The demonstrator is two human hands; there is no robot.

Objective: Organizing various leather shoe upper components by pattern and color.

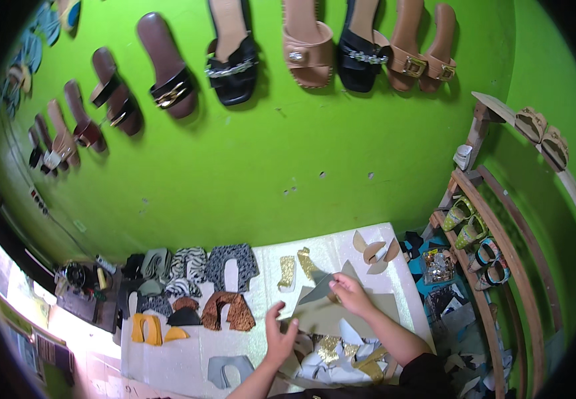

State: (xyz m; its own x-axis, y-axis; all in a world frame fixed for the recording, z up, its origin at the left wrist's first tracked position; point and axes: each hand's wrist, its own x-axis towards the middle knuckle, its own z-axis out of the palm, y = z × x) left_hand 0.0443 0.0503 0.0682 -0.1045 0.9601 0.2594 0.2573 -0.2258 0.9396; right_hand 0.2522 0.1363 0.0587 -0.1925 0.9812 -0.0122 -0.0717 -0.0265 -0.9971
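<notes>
Over the white table [188, 359], my right hand [353, 296] pinches a grey-green piece of sheet material [317, 290], perhaps leather, by its edge. My left hand [281, 338] is apart from it, fingers spread and holding nothing. Beneath and between the hands lies a larger olive-grey sheet [367, 312]. Close to my forearms is a heap of white, gold and olive scraps [341, 359]. Two glittery gold pieces [288, 271] lie just beyond the held piece.
Cut shoe-upper pieces in leopard print [228, 311], zebra print [188, 265], mustard [147, 329] and grey [229, 371] lie to the left. Brown and white cut pieces [375, 253] sit at the far right corner. A wooden rack [494, 233] with shoes stands right; sandals [233, 70] hang on the green wall.
</notes>
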